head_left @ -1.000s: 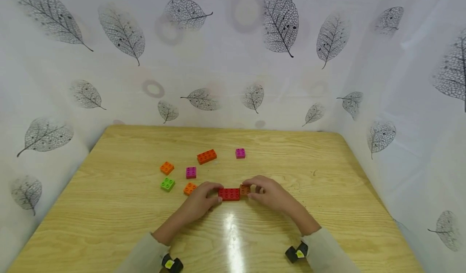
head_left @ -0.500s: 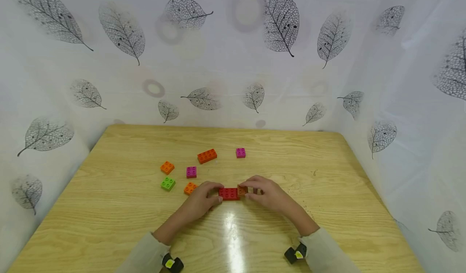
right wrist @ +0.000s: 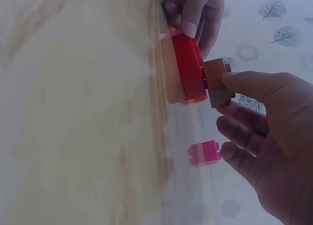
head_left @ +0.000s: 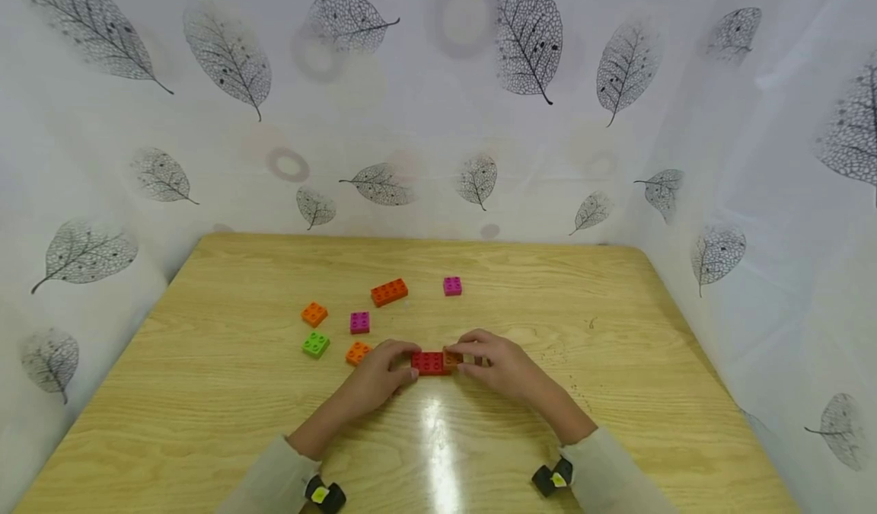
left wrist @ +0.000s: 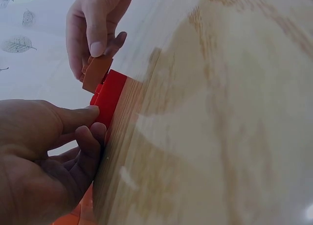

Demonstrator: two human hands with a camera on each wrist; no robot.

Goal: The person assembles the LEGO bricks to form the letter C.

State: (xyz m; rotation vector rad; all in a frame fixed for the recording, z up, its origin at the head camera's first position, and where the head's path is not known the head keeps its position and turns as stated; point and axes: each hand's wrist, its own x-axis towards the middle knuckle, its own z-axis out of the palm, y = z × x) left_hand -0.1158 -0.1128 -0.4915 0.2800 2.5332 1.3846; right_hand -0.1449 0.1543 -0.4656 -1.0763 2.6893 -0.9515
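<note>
A long red toy building brick (head_left: 428,363) lies studs up on the table near the middle. My left hand (head_left: 378,373) grips its left end between thumb and fingers. Over its right end is a smaller brown brick (head_left: 451,359), pinched by my right hand (head_left: 502,363). In the right wrist view the brown brick (right wrist: 217,82) sits right at the studs of the red brick (right wrist: 188,66), slightly tilted and overhanging its end. The left wrist view shows the brown brick (left wrist: 97,74) at the far end of the red one (left wrist: 111,95).
Behind the hands lie a long orange-red brick (head_left: 389,292) and two magenta bricks, one at the back (head_left: 452,286). To the left are a green brick (head_left: 316,344), an orange brick (head_left: 314,314) and another orange brick (head_left: 358,352) beside the left hand. A leaf-patterned curtain (head_left: 411,118) surrounds the wooden table (head_left: 226,423).
My right hand has moved left with the brown brick, from beside the red brick's right end to on top of that end. The left hand has kept its grip in place.
</note>
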